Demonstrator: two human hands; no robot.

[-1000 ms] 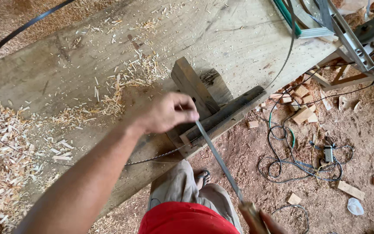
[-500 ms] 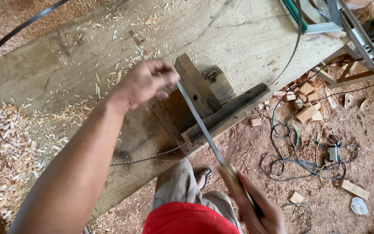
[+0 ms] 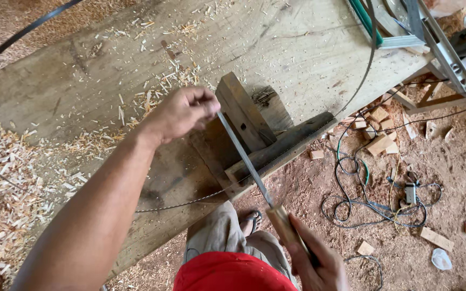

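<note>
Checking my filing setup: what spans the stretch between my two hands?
In the head view, the metal file bridges it, crossing the band saw blade clamped in the wooden block; left hand pinches its tip, right hand grips its wooden handle.

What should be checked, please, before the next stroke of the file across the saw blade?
1. Left hand pinches the tip of the file: ok.
2. Right hand grips the wooden handle: ok.
3. File lies across the saw blade at the wooden clamp: ok.
4. Blade held tight in the clamp: cannot tell.
5. Sandalled foot beneath the bench edge, near the blade: not ok.
</note>
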